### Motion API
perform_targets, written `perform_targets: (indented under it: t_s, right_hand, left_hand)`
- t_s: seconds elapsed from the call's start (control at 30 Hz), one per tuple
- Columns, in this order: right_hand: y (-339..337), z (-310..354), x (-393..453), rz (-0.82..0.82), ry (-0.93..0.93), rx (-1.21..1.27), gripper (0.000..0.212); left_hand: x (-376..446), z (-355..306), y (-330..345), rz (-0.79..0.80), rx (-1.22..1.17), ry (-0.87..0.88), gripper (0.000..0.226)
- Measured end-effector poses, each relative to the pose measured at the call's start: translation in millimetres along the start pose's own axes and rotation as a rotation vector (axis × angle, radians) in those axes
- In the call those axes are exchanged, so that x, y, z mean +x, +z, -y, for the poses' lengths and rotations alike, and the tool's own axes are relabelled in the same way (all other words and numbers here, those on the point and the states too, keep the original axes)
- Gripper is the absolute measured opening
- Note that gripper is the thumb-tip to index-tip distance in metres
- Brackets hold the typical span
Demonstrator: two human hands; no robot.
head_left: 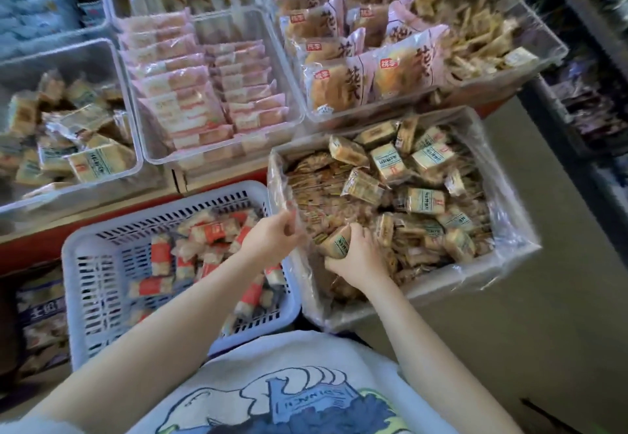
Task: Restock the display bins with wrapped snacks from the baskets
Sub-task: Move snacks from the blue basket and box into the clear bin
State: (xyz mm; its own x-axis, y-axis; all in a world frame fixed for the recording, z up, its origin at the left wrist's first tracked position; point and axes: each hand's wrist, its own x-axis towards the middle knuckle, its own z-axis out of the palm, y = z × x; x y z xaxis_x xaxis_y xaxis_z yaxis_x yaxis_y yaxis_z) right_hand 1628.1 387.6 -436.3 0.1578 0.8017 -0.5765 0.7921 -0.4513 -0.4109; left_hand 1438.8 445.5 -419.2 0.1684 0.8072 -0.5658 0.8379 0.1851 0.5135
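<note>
At box [503, 263] near edge: right hand [356, 256] grips a snack [334, 245]; left hand [272, 236] pinches liner [289, 195] beside basket [102, 284].

Display shelf [217, 175]: clear snack-filled bins [217, 148] side by side.
Floor [530, 331]: blue basket [85, 297], plastic-lined box [475, 277].

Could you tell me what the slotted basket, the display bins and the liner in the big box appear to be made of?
Slotted basket: likely opaque, moulded pale blue plastic, with regular slots. Display bins: clear, glossy rigid plastic; the snacks show through the walls. Liner: thin transparent film, wrinkled and shiny, draped over the rim.
</note>
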Motion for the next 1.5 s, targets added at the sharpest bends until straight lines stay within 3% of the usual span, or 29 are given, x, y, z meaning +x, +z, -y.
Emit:
perform_targets:
  t_s: [0.07,0.13,0.23,0.33,0.43,0.5,0.53,0.6,0.73,0.83,0.9,1.03,1.1,1.17,1.27,1.4,1.5]
  right_hand:
    - [-16.3,13.0,-8.0,-0.022,-0.017,0.187,0.074]
    - [-30.6,30.0,-17.1,-0.095,-0.08,0.334,0.072]
    - [-41.5,62.5,-23.4,-0.173,-0.186,0.36,0.085]
    - [-45.2,93.8,-22.4,-0.169,-0.25,0.255,0.085]
    - [-43.7,126.0,-20.7,-0.063,-0.305,0.239,0.066]
    - [-38.8,146.9,-19.2,0.044,-0.314,0.377,0.055]
    - [-36.1,156.8,-18.3,0.1,-0.295,0.501,0.059]
    - [-23.4,183.2,-15.2,0.226,-0.261,0.643,0.061]
    - [4.7,249.4,-19.4,0.491,-0.302,0.651,0.026]
    - [32.3,294.7,-10.5,0.525,-0.189,0.711,0.023]
    - [46.3,325.3,-2.0,0.455,-0.079,0.761,0.025]
    - [54.9,396.9,17.1,0.379,-0.072,0.942,0.019]
    - [56.9,429.1,29.5,0.365,-0.077,1.095,0.017]
    - [61.2,448.2,43.9,0.32,-0.057,1.119,0.023]
    - [68.1,443.0,52.8,0.282,-0.024,0.999,0.045]
    - [64.6,392.9,27.2,0.294,-0.112,0.856,0.017]
    - [56.8,320.0,3.8,0.212,-0.115,0.747,0.012]
  left_hand:
    - [-4.4,-2.3,-6.0,0.041,-0.159,-0.021,0.031]
    - [-13.0,-7.6,-16.5,0.126,-0.569,-0.063,0.038]
    - [-28.6,-9.9,-36.5,0.169,-0.952,-0.02,0.038]
    - [-36.9,-8.1,-52.9,0.076,-1.053,0.011,0.042]
    - [-40.7,21.3,-79.9,-0.116,-1.066,-0.02,0.022]
    - [-44.9,51.5,-103.6,-0.16,-1.086,-0.009,0.015]
    - [-48.2,65.2,-115.3,-0.144,-1.088,0.012,0.015]
    - [-57.9,94.9,-139.9,-0.107,-1.075,0.052,0.022]
    - [-73.8,144.6,-175.0,-0.172,-0.991,0.045,0.033]
    - [-79.5,179.2,-190.5,-0.481,-0.951,-0.064,0.029]
    - [-79.2,208.1,-196.7,-0.652,-0.651,-0.158,0.043]
    - [-70.8,251.1,-192.3,-0.489,0.025,-0.123,0.062]
    - [-67.9,260.2,-184.4,-0.427,0.177,-0.114,0.058]
    - [-69.3,263.9,-179.1,-0.426,0.159,-0.111,0.048]
    - [-73.9,265.3,-176.7,-0.446,0.109,-0.097,0.047]
    - [-77.8,254.6,-179.6,-0.442,0.058,-0.124,0.062]
    - [-75.2,224.7,-175.4,-0.498,-0.049,-0.138,0.054]
